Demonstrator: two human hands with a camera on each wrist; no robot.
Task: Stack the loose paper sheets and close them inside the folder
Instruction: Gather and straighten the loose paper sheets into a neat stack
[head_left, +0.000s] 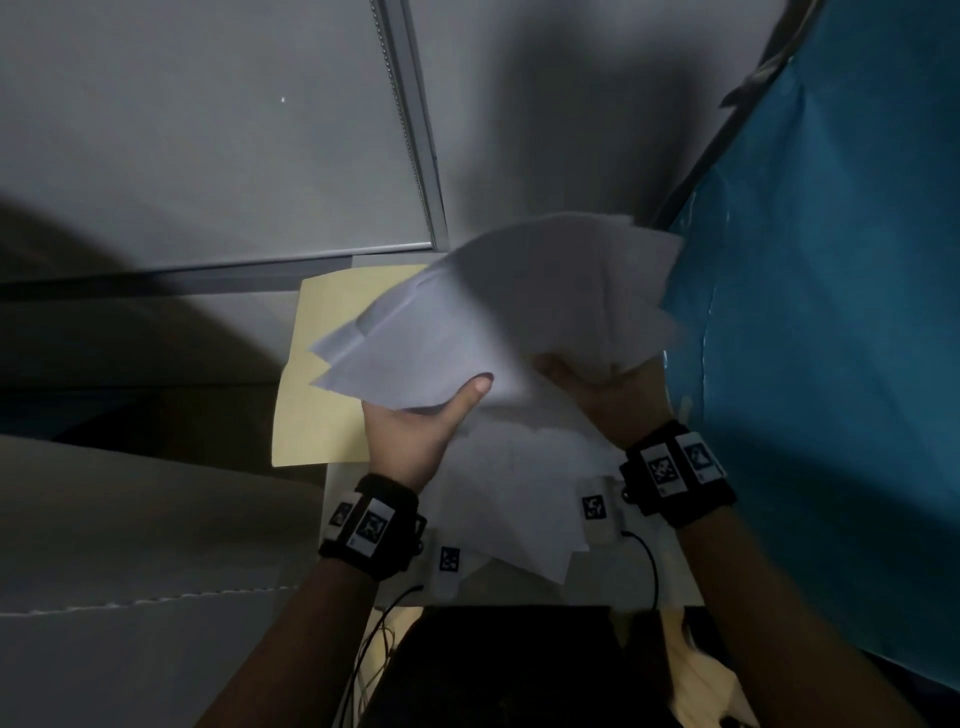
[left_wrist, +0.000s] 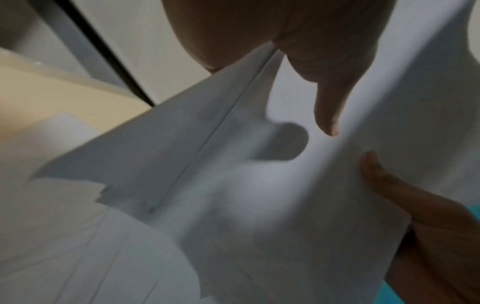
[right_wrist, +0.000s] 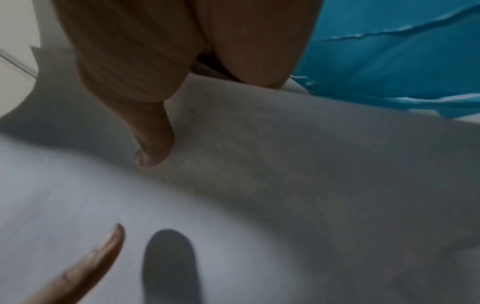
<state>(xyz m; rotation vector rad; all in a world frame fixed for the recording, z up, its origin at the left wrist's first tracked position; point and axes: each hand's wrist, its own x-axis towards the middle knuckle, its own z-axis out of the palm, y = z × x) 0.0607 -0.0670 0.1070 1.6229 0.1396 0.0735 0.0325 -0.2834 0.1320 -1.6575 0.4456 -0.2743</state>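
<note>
Both hands — left hand (head_left: 410, 436), right hand (head_left: 618, 395) — gripping fanned paper sheets (head_left: 509, 312), folder (head_left: 311, 415) clear only from head view

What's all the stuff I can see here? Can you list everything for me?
held sheets: a fanned bunch, count unclear, white, lifted above the folder in both hands
loose sheets: several, white, spread flat between the wrists
folder: one, pale yellow, lying open and flat under the sheets
blue cloth: one, teal, at the right
cables: a few, dark and thin, near the lower edge
wristbands: two, black with white marker tags, one on each wrist
left hand: grip on the near left edge of the held sheets, thumb on top
right hand: grip on the near right edge of the held sheets
</note>
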